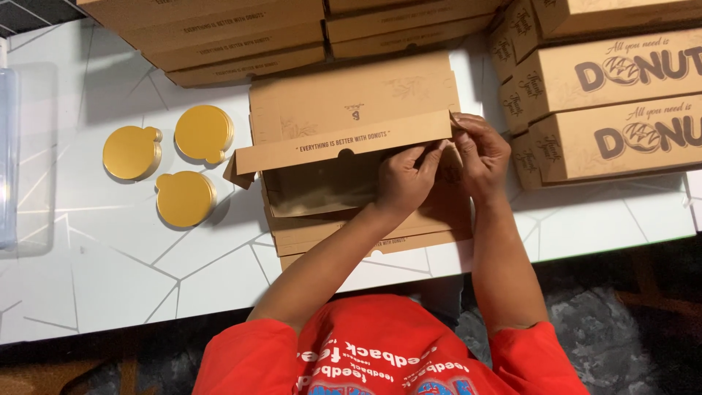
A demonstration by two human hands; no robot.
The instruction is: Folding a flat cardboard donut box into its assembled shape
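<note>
A brown cardboard box (351,102) lies half folded on the white table (110,263), its lid flap raised toward me. My left hand (406,179) reaches inside the box near its right end, fingers pressing on the inner cardboard. My right hand (479,150) pinches the right corner of the lid flap (344,143). Both hands are on the same corner of the box. More flat brown cardboard (409,230) lies under the box near the table's front edge.
Three round gold cake boards (205,133) (131,152) (185,197) lie left of the box. Stacks of folded brown boxes (614,117) stand at the right and flat ones (219,36) along the back. A clear plastic bin (7,157) is at the far left.
</note>
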